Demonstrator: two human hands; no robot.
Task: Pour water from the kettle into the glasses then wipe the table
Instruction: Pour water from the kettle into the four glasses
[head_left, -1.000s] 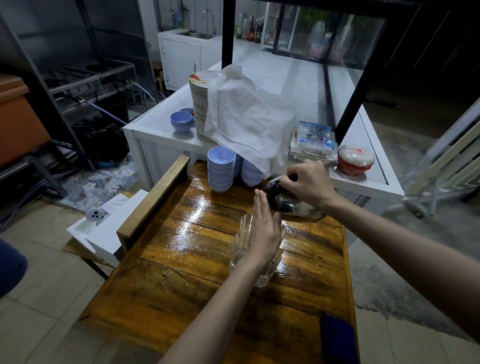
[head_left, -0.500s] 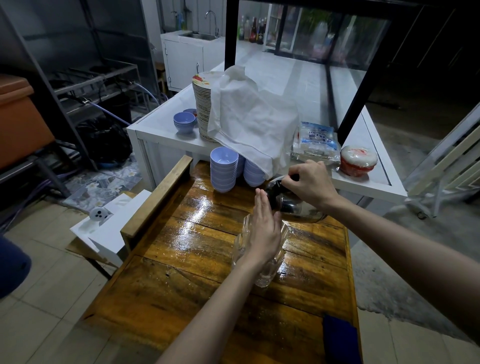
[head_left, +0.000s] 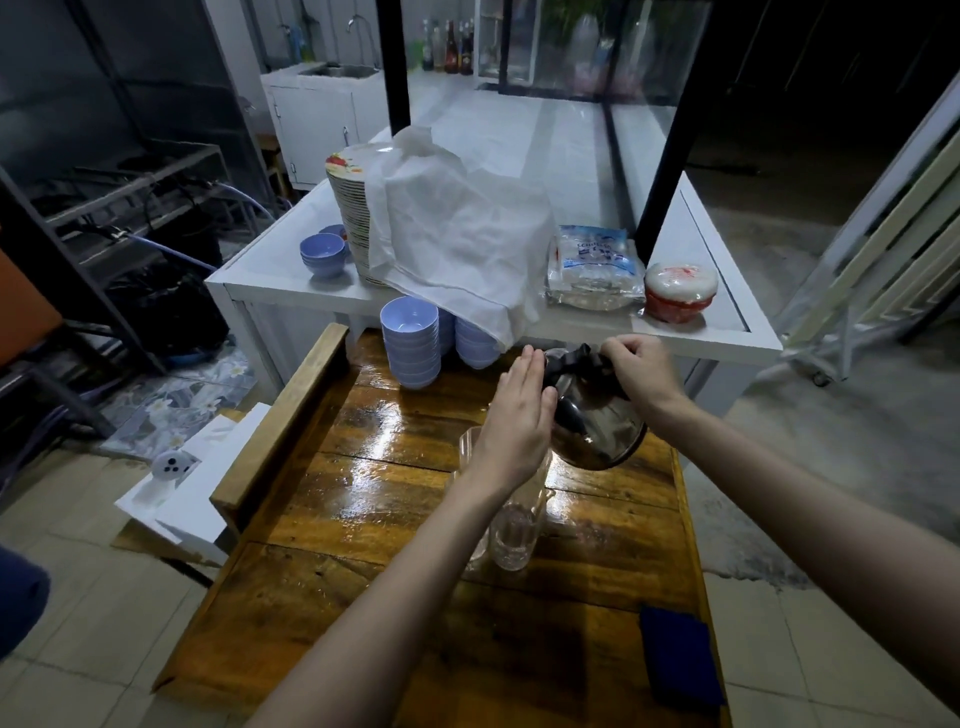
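While the right hand (head_left: 641, 371) grips the handle of the kettle (head_left: 597, 431), tilted over the glasses (head_left: 511, 535) at the middle of the wooden table (head_left: 363, 519), the left hand (head_left: 514, 421) presses its side with straight fingers. A blue cloth (head_left: 678, 654) lies at the near right corner.

Table (head_left: 363, 509): amber-brown wooden planks with dark grain streaks and a glossy sheen. Kettle (head_left: 597, 426): dark smoky glass body, black lid; glasses (head_left: 511, 535): clear, colourless; pad (head_left: 680, 654): deep navy. Stacked bowls (head_left: 410, 338): pale lilac-blue; draped cloth (head_left: 457, 239): white; plates (head_left: 348, 208): white with red print; tub (head_left: 680, 291): red, white top.
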